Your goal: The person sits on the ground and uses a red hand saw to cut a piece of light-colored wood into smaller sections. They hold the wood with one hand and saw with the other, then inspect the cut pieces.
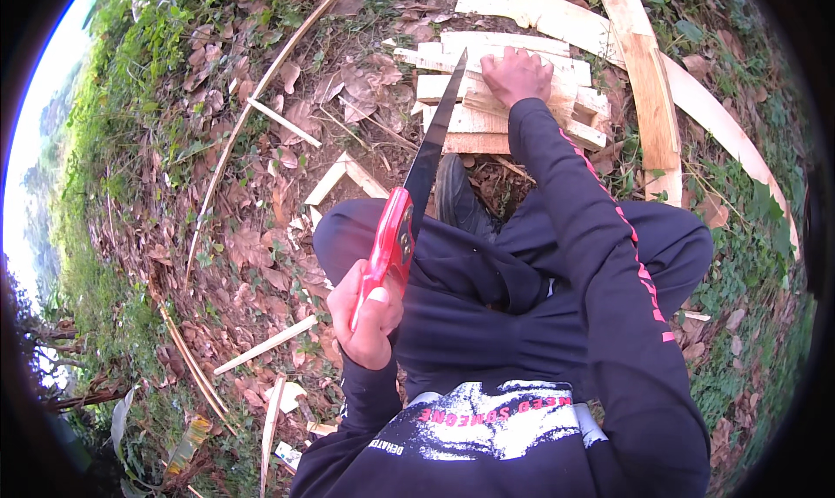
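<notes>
From the head view, the left hand [364,314] wraps its grip around the red handle [383,247] of a saw [417,189], blade slanting forward, perhaps to clear the legs [470,341]. Beyond the feet, the right hand [517,76] rests on stacked wood pieces [477,141], seemingly steadying them; whether that grip pinches one, I cannot tell.

The left hand [370,317] partly hides the saw handle [390,241]; a board [642,80] is cropped at one o'clock, greenery [770,385] seemingly blurred at four.
</notes>
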A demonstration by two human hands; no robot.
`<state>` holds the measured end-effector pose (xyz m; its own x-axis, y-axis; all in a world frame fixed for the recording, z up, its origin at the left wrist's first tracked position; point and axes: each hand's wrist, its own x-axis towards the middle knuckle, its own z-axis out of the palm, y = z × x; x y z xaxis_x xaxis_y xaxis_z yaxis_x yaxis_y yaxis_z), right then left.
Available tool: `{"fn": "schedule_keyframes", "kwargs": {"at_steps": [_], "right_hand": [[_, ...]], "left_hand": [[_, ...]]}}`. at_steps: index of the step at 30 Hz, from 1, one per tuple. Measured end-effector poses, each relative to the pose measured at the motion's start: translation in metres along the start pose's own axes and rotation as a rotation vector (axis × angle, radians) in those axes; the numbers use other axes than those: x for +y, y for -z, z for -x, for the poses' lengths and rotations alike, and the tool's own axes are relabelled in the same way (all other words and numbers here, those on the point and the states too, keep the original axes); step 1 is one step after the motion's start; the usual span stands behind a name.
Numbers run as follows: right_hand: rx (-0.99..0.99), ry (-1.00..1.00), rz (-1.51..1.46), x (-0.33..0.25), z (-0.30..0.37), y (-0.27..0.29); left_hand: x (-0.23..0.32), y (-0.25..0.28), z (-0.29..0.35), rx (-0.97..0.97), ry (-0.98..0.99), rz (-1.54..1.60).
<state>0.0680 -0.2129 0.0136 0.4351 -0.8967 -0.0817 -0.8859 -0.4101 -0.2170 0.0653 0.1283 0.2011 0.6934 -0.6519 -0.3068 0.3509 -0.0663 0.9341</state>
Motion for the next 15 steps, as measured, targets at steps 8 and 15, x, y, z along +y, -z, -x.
{"fn": "schedule_keyframes", "kwargs": {"at_steps": [8,15], "right_hand": [[-0.075,0.123,0.08,-0.002,0.0,-0.003],[0.239,0.151,0.038,-0.001,0.008,-0.018]], "left_hand": [[-0.003,-0.001,0.022,0.006,0.005,-0.196],[-0.007,-0.007,0.026,0.048,0.001,-0.147]]}}
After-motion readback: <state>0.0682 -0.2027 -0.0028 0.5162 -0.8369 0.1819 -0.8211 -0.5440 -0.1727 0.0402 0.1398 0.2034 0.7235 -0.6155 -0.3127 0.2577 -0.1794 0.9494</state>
